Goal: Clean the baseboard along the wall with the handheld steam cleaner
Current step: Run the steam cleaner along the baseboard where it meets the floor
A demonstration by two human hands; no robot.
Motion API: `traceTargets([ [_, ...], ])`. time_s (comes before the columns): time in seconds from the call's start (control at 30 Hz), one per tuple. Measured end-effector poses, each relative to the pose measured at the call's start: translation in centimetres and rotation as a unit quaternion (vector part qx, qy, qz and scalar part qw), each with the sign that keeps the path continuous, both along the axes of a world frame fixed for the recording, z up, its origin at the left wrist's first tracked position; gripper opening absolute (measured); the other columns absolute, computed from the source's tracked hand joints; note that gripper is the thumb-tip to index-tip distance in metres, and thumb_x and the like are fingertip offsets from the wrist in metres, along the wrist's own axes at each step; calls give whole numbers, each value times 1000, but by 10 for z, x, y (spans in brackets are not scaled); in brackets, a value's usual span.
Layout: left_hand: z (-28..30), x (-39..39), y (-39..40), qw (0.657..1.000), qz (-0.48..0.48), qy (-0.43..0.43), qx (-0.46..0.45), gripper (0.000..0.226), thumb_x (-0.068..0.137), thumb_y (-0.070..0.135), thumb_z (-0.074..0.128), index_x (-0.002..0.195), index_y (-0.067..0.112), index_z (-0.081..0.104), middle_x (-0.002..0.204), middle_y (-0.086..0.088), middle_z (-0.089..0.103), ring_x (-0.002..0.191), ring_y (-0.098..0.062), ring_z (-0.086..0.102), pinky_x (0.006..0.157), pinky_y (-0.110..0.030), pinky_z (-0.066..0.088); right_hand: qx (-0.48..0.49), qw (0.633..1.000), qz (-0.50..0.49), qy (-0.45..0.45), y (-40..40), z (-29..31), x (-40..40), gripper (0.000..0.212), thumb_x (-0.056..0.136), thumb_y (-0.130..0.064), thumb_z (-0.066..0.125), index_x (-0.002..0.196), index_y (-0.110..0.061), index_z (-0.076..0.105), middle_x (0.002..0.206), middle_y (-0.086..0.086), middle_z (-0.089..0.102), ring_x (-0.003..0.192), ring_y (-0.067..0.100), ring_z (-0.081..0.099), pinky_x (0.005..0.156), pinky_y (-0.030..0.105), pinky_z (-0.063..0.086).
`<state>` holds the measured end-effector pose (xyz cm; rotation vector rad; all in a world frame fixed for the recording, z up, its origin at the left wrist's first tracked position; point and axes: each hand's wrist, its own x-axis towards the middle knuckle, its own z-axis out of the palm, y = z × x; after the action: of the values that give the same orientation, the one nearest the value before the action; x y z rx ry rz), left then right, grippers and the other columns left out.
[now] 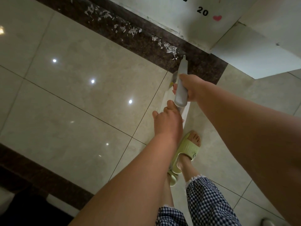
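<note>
Right hand point(192, 88) fingers wrapped round grey handheld steam cleaner point(181, 88), nozzle at dark speckled stone baseboard point(146, 44), white paper scraps point(171, 48) just beside, left hand point(167, 121) fingers curled at cleaner's rear, grip unclear

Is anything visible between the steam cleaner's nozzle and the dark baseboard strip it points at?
Nothing visible does. The steam cleaner, held in the right hand, points its nozzle tip at the baseboard beside the white scraps; the left hand sits behind it.

Right hand point(191, 88) gripping grey plastic handheld steam cleaner point(181, 88), nozzle pointing at dark brown speckled stone baseboard strip point(146, 44) near white paper scraps point(170, 48). Left hand point(166, 121) touching cleaner's rear end. Pale green slipper point(187, 152) standing on glossy beige floor tiles point(73, 95).
</note>
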<state>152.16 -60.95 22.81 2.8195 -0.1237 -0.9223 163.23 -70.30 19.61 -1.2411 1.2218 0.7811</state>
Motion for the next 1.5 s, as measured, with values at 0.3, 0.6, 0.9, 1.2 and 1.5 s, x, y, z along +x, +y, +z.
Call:
traceTargets([
  [0.3, -5, 12, 5, 1000, 12, -2, -7, 51, 97, 38, 54, 126, 5, 28, 107, -2, 62, 96, -25, 65, 94, -40, 33, -3, 1000, 13, 13, 10, -2, 18, 25, 99, -33, 50, 109, -11, 45, 81, 3, 61, 66, 14, 59, 85, 32, 54],
  [0.6, 5, -2, 22, 1000, 9, 10, -20, 44, 97, 33, 54, 123, 8, 30, 98, 0, 61, 87, -23, 65, 91, -39, 32, 3, 1000, -4, 21, 22, 1, -1, 27, 100, -33, 48, 113, -10, 46, 85, 5, 62, 68, 14, 60, 55, 28, 52],
  [0.9, 10, -10, 43, 1000, 13, 6, -11, 48, 96, 40, 53, 125, 8, 31, 103, -1, 64, 91, -23, 65, 92, -39, 35, 4, 999, -6, 36, 45, 3, -5, 36, 97, -33, 54, 124, -10, 47, 78, 5, 60, 62, 14, 58, 53, 28, 51],
  [1.2, 0, 3, 43, 1000, -4, -8, -15, 50, 97, 41, 51, 126, 6, 30, 104, -2, 64, 91, -24, 66, 93, -40, 36, -14, 1000, 15, 12, 45, -5, 8, 34, 99, -33, 50, 126, -12, 47, 82, 3, 63, 69, 14, 61, 56, 30, 51],
  [1.5, -1, 32, 31, 1000, -2, -5, -10, 50, 96, 41, 52, 126, 7, 32, 101, 0, 63, 89, -23, 66, 94, -41, 38, -1, 1000, 9, 29, 33, -6, 38, 32, 95, -38, 55, 117, -14, 51, 83, 1, 66, 77, 15, 64, 75, 34, 53],
])
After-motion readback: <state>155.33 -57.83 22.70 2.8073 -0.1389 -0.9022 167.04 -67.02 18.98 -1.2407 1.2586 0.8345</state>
